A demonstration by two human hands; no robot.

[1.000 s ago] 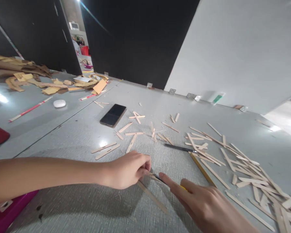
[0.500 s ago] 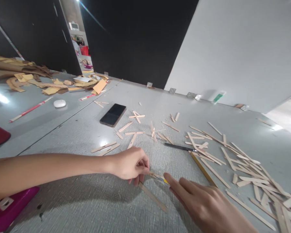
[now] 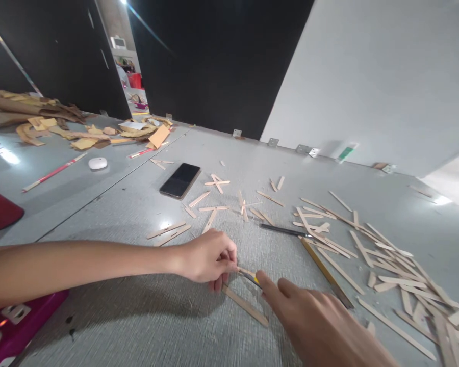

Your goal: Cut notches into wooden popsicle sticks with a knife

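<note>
- Evidently, the left hand (image 3: 210,260) was pinched tight, thumb against fingers, on a thin, pale wooden stick (image 3: 246,270), which sat just above the grey, fine-textured tabletop (image 3: 137,331), between the two hands.
- That stick's long axis ran nearly sideways, its free end pointing right and slightly down, toward the right hand (image 3: 309,311).
- The right hand was curled round a slim cutter with a yellow body and narrow metal blade (image 3: 249,277); its index finger reached forward along the tool.
- The blade pointed up and left, at the left fingertips, its long axis slanting close to the held stick's; whether the edge touched the wood was too small to tell.
- Below the left fingers, a flat, pale wooden strip (image 3: 247,307) slanted from upper left to lower right; I cannot tell whether the fingers touched it.
- Beyond the right hand lay a slender black tool (image 3: 285,230), nearly sideways, and a long mustard-yellow bar (image 3: 325,270) slanting down to the right.
- Farther right spread a loose heap of pale wooden sticks (image 3: 400,280), pointing many ways.
- Past the left hand, a black-screened smartphone (image 3: 180,181) lay flat, tilted toward the upper right.
</note>
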